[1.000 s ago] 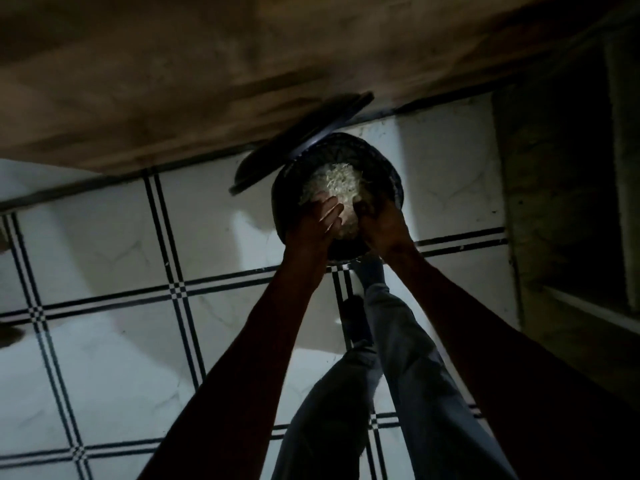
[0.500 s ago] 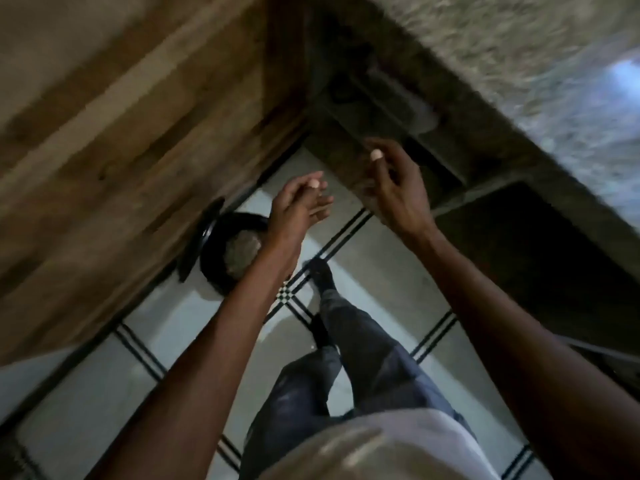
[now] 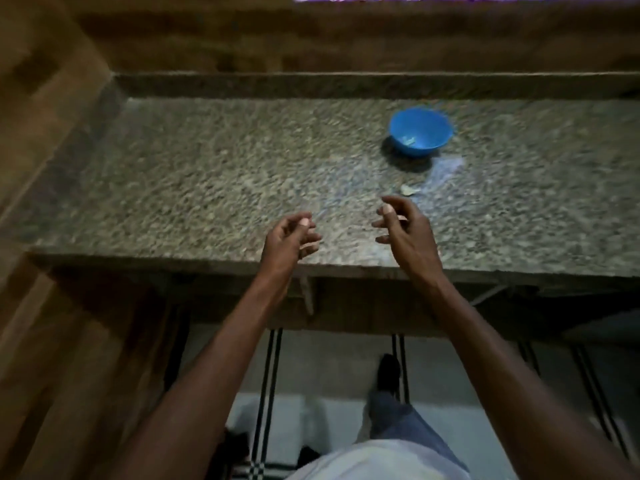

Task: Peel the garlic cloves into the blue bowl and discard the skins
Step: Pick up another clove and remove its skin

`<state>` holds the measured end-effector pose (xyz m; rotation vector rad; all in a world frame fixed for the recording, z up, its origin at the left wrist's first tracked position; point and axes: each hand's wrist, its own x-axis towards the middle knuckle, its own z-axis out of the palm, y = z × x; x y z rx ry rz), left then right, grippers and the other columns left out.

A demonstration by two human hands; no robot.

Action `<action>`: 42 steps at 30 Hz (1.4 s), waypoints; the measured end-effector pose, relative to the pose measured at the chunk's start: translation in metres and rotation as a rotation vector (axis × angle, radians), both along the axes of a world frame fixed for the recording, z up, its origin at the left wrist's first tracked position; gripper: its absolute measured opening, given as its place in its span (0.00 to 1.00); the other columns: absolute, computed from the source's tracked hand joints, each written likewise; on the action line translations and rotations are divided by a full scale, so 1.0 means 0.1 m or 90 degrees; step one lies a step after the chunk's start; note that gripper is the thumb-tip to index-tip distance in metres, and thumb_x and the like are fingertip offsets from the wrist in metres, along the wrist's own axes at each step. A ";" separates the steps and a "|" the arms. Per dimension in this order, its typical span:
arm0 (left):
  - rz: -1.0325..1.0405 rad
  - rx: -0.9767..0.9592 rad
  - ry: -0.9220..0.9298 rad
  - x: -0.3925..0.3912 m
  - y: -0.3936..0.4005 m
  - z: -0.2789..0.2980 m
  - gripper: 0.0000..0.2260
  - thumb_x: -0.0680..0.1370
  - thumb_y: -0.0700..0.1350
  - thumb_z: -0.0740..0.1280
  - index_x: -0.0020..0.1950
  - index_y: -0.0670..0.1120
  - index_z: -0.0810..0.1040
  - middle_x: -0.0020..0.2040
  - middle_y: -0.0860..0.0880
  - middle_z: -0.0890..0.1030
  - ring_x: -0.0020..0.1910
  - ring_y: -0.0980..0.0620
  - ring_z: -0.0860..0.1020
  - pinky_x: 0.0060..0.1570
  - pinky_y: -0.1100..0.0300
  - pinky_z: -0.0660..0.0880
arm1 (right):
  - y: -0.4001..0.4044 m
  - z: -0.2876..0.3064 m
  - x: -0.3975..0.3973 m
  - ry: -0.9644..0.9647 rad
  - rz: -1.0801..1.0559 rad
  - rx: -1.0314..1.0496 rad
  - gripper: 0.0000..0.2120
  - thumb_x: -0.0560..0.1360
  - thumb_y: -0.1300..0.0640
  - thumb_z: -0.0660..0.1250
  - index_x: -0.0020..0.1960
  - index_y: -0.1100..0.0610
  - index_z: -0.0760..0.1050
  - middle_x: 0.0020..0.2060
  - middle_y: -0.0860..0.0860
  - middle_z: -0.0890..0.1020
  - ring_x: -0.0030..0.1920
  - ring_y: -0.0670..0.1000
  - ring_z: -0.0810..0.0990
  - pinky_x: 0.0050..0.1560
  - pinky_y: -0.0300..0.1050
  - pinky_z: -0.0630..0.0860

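Head view: your blue bowl [image 3: 420, 131] sits round and shallow on the table [image 3: 207, 174], perhaps holding scraps; both hands [image 3: 289, 239] hover empty, fingers loose.

Both bare arms reach forward from the bottom of the view, side by side, forearms rising to hands held above the near edge of the worktop [image 3: 207, 174]. The left hand [image 3: 289, 237] is turned palm inward toward the right, its fingers loosely curled and the thumb lying along the top; it holds nothing. The right hand [image 3: 403, 230] sits slightly farther over the worktop, also palm inward, fingers bent and spread like a loose claw, the thumb up. Motion blur softens the fingertips, so it seems empty, though a small scrap between them cannot be ruled out. The hands stay apart, not touching.
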<state>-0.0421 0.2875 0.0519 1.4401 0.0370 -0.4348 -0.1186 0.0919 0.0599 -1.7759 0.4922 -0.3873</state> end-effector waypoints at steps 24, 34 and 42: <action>-0.347 0.754 -0.320 1.23 -2.27 -0.85 0.29 0.76 0.48 0.75 0.76 0.47 0.72 0.74 0.46 0.68 0.73 0.43 0.62 0.70 0.45 0.68 | -2.75 -1.03 1.04 0.252 0.044 -0.422 0.07 0.80 0.64 0.67 0.48 0.67 0.82 0.46 0.57 0.75 0.43 0.55 0.76 0.43 0.49 0.76; -0.310 0.629 -0.400 1.18 -2.02 -1.12 0.26 0.78 0.47 0.73 0.75 0.46 0.73 0.74 0.48 0.67 0.73 0.47 0.59 0.73 0.49 0.65 | -2.57 -0.61 1.19 0.181 -0.042 -0.260 0.08 0.79 0.66 0.69 0.54 0.59 0.85 0.49 0.51 0.84 0.46 0.46 0.82 0.46 0.31 0.78; -0.290 0.498 -0.373 1.33 -2.17 -1.08 0.20 0.77 0.52 0.74 0.67 0.47 0.77 0.62 0.51 0.70 0.63 0.57 0.62 0.60 0.60 0.68 | -2.63 -0.18 2.07 0.096 -0.047 -0.179 0.06 0.78 0.59 0.73 0.54 0.57 0.87 0.44 0.48 0.87 0.44 0.41 0.86 0.48 0.42 0.85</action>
